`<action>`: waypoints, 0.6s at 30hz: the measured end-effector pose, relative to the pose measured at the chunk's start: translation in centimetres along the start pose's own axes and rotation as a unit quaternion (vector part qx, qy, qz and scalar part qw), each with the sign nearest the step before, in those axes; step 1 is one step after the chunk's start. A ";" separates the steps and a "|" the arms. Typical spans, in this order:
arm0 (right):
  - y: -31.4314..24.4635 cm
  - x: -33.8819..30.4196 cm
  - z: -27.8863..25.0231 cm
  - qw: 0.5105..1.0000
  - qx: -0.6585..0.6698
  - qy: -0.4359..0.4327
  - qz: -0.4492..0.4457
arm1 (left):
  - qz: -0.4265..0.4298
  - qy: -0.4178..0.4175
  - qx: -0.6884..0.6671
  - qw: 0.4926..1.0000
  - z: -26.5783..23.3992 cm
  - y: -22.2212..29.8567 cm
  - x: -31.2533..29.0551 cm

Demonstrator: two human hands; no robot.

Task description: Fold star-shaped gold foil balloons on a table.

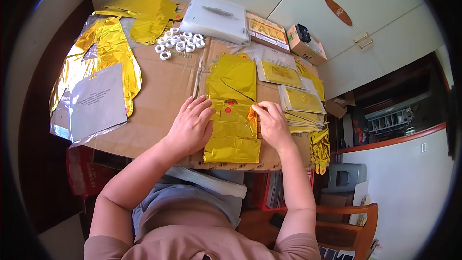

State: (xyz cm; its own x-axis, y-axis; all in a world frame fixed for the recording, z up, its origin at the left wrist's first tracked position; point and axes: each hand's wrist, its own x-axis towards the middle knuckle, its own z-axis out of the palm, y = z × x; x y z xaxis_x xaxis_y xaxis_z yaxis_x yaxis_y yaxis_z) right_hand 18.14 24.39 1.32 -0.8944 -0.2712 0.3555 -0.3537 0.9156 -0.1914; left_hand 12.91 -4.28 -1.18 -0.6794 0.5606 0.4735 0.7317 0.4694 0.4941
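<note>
A flat gold foil balloon [233, 132], folded into a long rectangle, lies in front of me on the cardboard-covered table. Two small red spots show near its middle, and a dark slanting line crosses its upper part. My left hand [192, 118] rests along the balloon's left edge, fingers stretched over the foil. On the opposite edge, my right hand [272, 121] pinches the foil between thumb and fingertips, beside an orange-looking reflection. Just right of that hand is a stack of flat clear packets [304, 101] with folded gold foil inside.
White tape-like rings [180, 46] sit in a cluster at the back. Unfolded gold balloons [113, 43] and a grey printed sheet [97, 101] lie to the left. Behind are a pile of clear plastic sleeves [216, 19], a flat box [267, 31] and a small carton [306, 45].
</note>
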 end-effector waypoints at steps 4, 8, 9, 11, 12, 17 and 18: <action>0.6 0.3 -0.2 1.000 0.008 -0.019 -0.001 | -0.007 -0.029 -0.005 1.000 -0.4 -0.6 0.6; 0.4 0.5 -0.2 0.999 -0.008 0.011 -0.041 | 0.007 -0.054 0.008 0.998 -0.9 -0.6 0.9; 0.4 0.4 -0.1 0.999 -0.011 0.013 -0.045 | 0.011 -0.059 0.011 0.998 -1.0 -0.7 0.9; 0.5 -0.1 0.0 0.998 -0.016 0.018 -0.052 | 0.027 -0.058 0.013 0.998 -0.9 -0.6 0.7; 0.5 -0.5 0.0 0.998 -0.031 0.014 -0.057 | 0.034 -0.057 0.014 0.998 -0.9 -0.5 0.5; -0.8 -3.3 -1.2 0.995 -0.075 -0.002 -0.070 | 0.059 -0.096 -0.028 0.993 -2.0 0.8 -1.2; -1.5 -3.8 -1.7 0.996 -0.066 -0.013 -0.065 | 0.067 -0.105 -0.037 0.992 -2.2 1.0 -1.7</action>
State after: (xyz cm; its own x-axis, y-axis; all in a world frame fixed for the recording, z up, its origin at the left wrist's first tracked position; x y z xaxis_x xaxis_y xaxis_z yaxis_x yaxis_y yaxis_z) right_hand 22.57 24.52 1.86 -0.8505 -0.3964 0.3457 -0.4297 0.9027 -0.0221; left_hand 14.68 -6.31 0.13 -0.5441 0.7477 0.3807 0.8036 0.3340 0.4927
